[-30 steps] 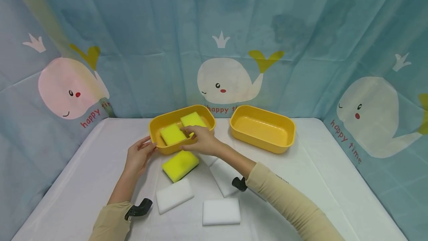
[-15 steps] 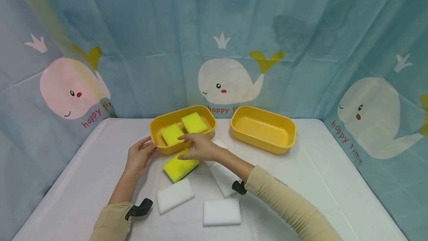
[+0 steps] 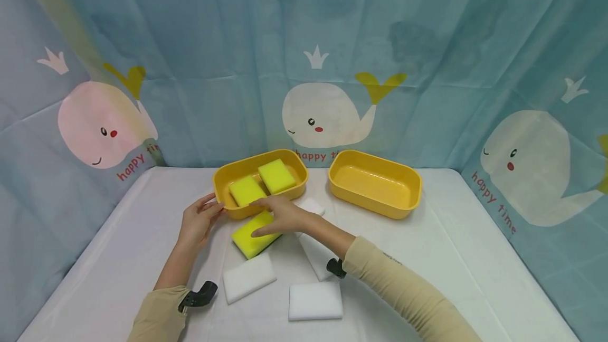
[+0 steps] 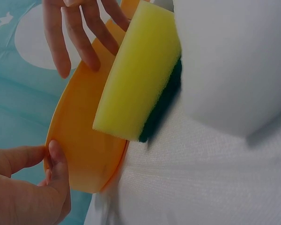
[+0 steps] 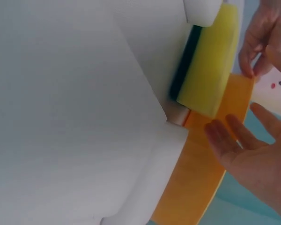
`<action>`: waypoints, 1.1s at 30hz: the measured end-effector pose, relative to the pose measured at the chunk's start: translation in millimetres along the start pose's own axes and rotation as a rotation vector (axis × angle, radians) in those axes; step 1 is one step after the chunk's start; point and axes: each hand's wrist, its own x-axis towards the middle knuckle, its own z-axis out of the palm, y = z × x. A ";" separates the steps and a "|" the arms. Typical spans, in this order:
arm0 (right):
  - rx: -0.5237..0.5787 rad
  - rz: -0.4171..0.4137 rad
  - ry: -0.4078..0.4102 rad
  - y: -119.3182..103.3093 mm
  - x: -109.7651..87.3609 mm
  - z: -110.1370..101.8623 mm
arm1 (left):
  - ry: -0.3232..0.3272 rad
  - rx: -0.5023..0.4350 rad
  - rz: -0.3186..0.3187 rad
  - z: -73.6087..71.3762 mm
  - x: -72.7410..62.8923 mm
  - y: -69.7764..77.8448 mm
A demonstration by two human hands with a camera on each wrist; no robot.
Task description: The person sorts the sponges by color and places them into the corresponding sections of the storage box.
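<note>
My left hand [image 3: 197, 223] pinches the left end of a yellow plastic bin [image 3: 233, 176] between thumb and fingers, also plain in the left wrist view. Two yellow sponges, one at the left [image 3: 246, 190] and one at the right [image 3: 277, 174], lie inside that bin. In front of it a third yellow sponge [image 3: 249, 239] rests on the white cloth, its dark green scouring side [image 4: 164, 103] facing down. Over this sponge and the bin's front wall hovers my right hand [image 3: 287, 216], fingers spread and holding nothing. It hides part of the sponge in the head view.
Several white sponge pads lie nearby: one at the left front [image 3: 249, 277], one at the front [image 3: 315, 302], others partly behind the right forearm. A second yellow bin [image 3: 375, 176] with nothing in it stands at the back right. A whale-print curtain [image 3: 214, 67] walls the table.
My right hand has drawn back from above the sponges in the bin, down toward the sponge in front. The left hand keeps its place on the bin.
</note>
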 end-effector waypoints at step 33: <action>-0.151 0.068 -0.121 7.4 8.3 8.1 | 0.014 -0.005 -0.016 1.2 0.9 0.6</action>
